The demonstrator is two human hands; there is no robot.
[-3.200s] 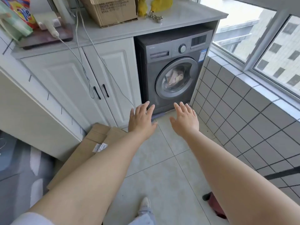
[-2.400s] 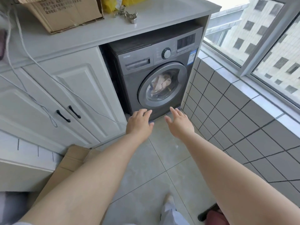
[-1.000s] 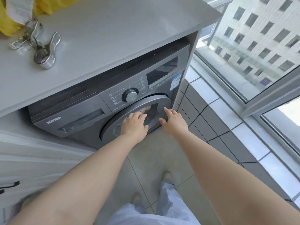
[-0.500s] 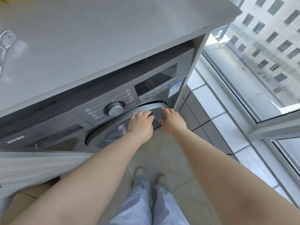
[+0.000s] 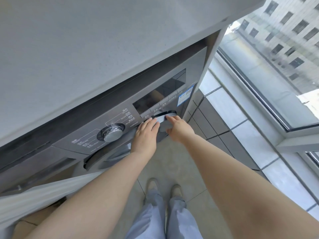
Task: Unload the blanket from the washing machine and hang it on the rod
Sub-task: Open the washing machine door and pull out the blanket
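Grey metal fronts the washing machine (image 5: 96, 144), tucked under the desk (image 5: 86, 49). Both hands sit at the upper right rim of the round door (image 5: 162, 130), still closed: the left hand (image 5: 145, 133) lies flat on it with straight fingers, while the right hand (image 5: 179, 128) curls its fingers loosely at the chrome handle recess, though whether it grips is unclear. I judge the right hand nearer the latch. No blanket shows; it presumably lies behind the door, below both hands. No rod is visible.
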